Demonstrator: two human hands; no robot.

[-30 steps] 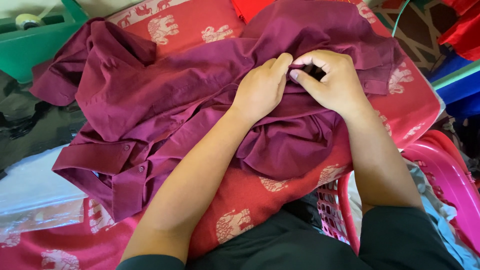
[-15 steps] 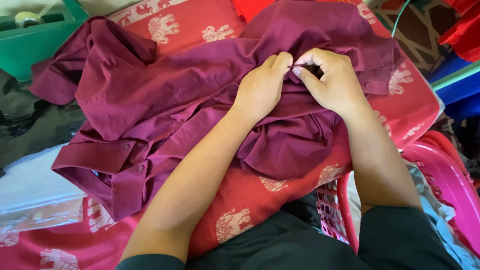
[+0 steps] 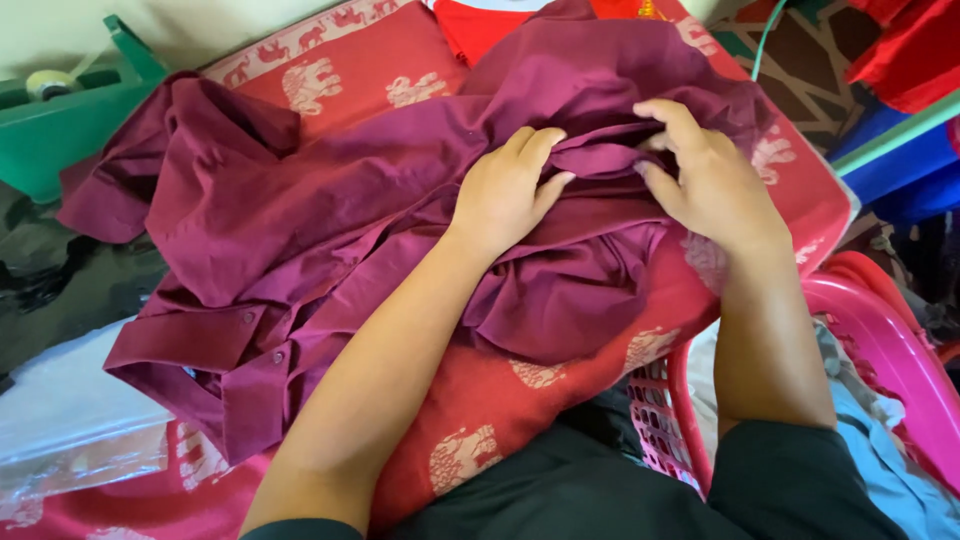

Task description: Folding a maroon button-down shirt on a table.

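- The crumpled maroon button-up cotton shirt (image 3: 330, 220) is lying spread over a red cloth printed with pale elephants (image 3: 520, 420), its cuffed sleeve with small buttons (image 3: 215, 345) trailing toward the lower left.
- The left hand (image 3: 505, 190) is pressing palm-down on a raised fold near the shirt's middle, fingers curled over the ridge; its grip is loose, more a pin than a pinch, and it is holding only that fabric.
- The right hand (image 3: 710, 175) is resting just beside it on the same fold, fingers spread and bent, thumb tucking under the edge; the grip is half open, touching cloth but not clamping it.
- In my judgement, the fold is being worked well if the left hand is anchoring while the right is drawing the cloth flat away from it, so the ridge is smoothing rather than bunching.
- Keeping both thumbs under the edge is likely helping to find the seam or placket hidden in the fold; what lies inside it cannot be seen.
- A pink plastic laundry basket (image 3: 900, 360) is sitting at the lower right, close by the right forearm, and a green plastic crate (image 3: 60, 120) is standing well apart at the upper left.
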